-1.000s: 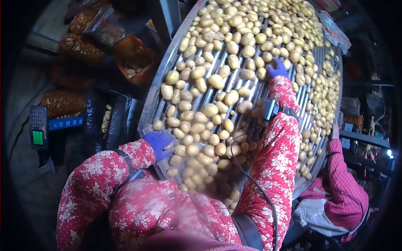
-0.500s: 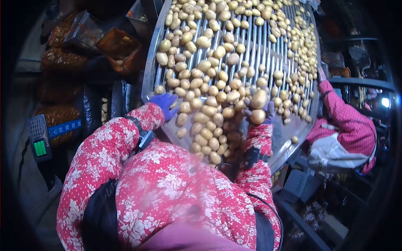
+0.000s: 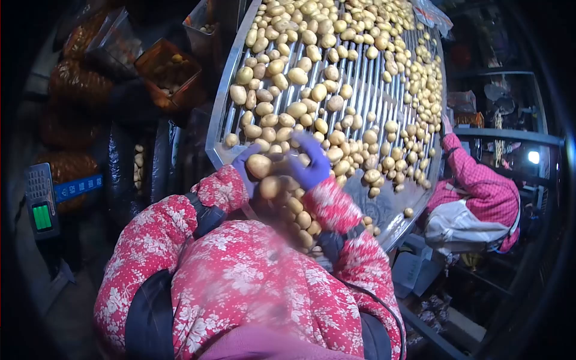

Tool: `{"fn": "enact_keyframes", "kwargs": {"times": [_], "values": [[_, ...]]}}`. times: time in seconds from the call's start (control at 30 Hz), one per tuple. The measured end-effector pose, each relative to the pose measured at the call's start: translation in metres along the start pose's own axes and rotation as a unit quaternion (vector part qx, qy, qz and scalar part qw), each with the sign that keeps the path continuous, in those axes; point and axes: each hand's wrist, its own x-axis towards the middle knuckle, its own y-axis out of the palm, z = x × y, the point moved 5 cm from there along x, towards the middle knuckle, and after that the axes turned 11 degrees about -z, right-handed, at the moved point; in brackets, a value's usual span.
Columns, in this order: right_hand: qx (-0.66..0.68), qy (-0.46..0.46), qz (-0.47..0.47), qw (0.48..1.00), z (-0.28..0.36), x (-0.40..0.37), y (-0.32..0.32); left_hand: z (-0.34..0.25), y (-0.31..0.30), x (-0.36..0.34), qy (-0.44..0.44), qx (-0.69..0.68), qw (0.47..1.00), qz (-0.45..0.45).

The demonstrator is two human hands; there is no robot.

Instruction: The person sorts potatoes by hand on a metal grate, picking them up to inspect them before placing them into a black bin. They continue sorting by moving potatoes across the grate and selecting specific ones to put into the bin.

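My left hand point(image 3: 245, 169), in a purple glove, curls against the side of a large potato point(image 3: 259, 166) at the near left corner of the metal sorting table point(image 3: 218, 155). My right hand point(image 3: 312, 162), gloved the same, is close by on the right, fingers apart and turned toward the left hand. Between and below the hands, a blurred potato point(image 3: 270, 188) hangs over a pile of potatoes point(image 3: 303, 220) in front of my body. Many more potatoes point(image 3: 297, 110) lie on the table's metal rollers.
Across the table, a co-worker in a pink checked jacket point(image 3: 486, 180) rests a hand point(image 3: 447, 125) on its right edge. To the left are an orange crate point(image 3: 170, 90), filled net bags point(image 3: 77, 84) and a scale display point(image 3: 42, 217). A plastic bag point(image 3: 433, 17) lies at the far end.
My right hand has swung left from the table's middle, where it held potatoes, and its fingers are now apart. My left hand has shifted slightly inward, against a large potato.
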Motion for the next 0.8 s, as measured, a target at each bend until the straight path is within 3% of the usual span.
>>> {"fn": "enact_keyframes", "kwargs": {"times": [0.07, 0.17, 0.2, 0.23, 0.27, 0.3, 0.37, 0.4, 0.47, 0.5, 0.53, 0.57, 0.63, 0.67, 0.7, 0.77, 0.8], "values": [[-0.124, -0.082, -0.014, 0.989, -0.025, 0.062, -0.020, -0.010, -0.034, 0.018, -0.084, -0.004, 0.993, 0.083], [-0.371, -0.250, -0.042, 0.893, -0.077, 0.143, -0.018, -0.015, -0.035, 0.026, 0.019, -0.048, 0.998, 0.040], [-0.364, -0.279, 0.017, 0.889, -0.117, 0.162, -0.011, -0.016, -0.051, 0.037, -0.041, -0.054, 0.996, 0.052], [-0.355, -0.305, 0.077, 0.880, -0.151, 0.172, -0.009, -0.017, -0.042, 0.026, -0.002, -0.044, 0.997, 0.071], [-0.297, -0.272, 0.096, 0.910, -0.163, 0.182, -0.011, -0.018, -0.033, 0.015, 0.037, -0.035, 0.995, 0.088], [-0.254, -0.232, 0.086, 0.935, -0.136, 0.184, -0.022, -0.023, -0.032, 0.017, 0.020, -0.012, 0.996, 0.092], [-0.060, -0.003, 0.010, 0.998, -0.156, 0.187, -0.029, -0.031, -0.027, 0.018, 0.030, -0.048, 0.994, 0.097], [0.075, 0.131, -0.018, 0.988, -0.162, 0.188, -0.031, -0.027, -0.015, 0.015, 0.052, -0.105, 0.988, 0.098], [-0.142, 0.024, 0.015, 0.989, -0.116, 0.200, -0.031, -0.026, -0.009, 0.011, 0.069, -0.078, 0.992, 0.064], [-0.234, -0.041, 0.041, 0.970, -0.103, 0.209, -0.016, -0.025, -0.006, 0.008, 0.076, -0.064, 0.994, 0.047], [-0.314, -0.042, 0.070, 0.946, -0.091, 0.214, 0.003, -0.023, -0.035, 0.025, 0.074, -0.008, 0.996, 0.043], [-0.389, -0.073, 0.157, 0.905, -0.094, 0.219, 0.023, -0.022, -0.057, 0.038, 0.075, 0.050, 0.995, 0.039], [-0.482, 0.000, 0.190, 0.856, -0.092, 0.230, 0.058, -0.024, -0.044, 0.033, -0.099, -0.094, 0.986, 0.096], [-0.520, -0.019, 0.192, 0.832, -0.078, 0.231, 0.064, -0.027, -0.038, 0.033, -0.124, -0.107, 0.977, 0.133], [-0.504, -0.019, 0.186, 0.843, -0.071, 0.235, 0.064, -0.028, -0.034, 0.032, -0.151, -0.119, 0.966, 0.172], [-0.416, 0.069, 0.223, 0.879, -0.078, 0.237, 0.050, -0.019, -0.053, 0.047, -0.174, -0.163, 0.957, 0.165], [-0.291, 0.023, 0.162, 0.942, -0.091, 0.222, 0.032, -0.019, -0.054, 0.046, -0.163, -0.190, 0.952, 0.175]]}}
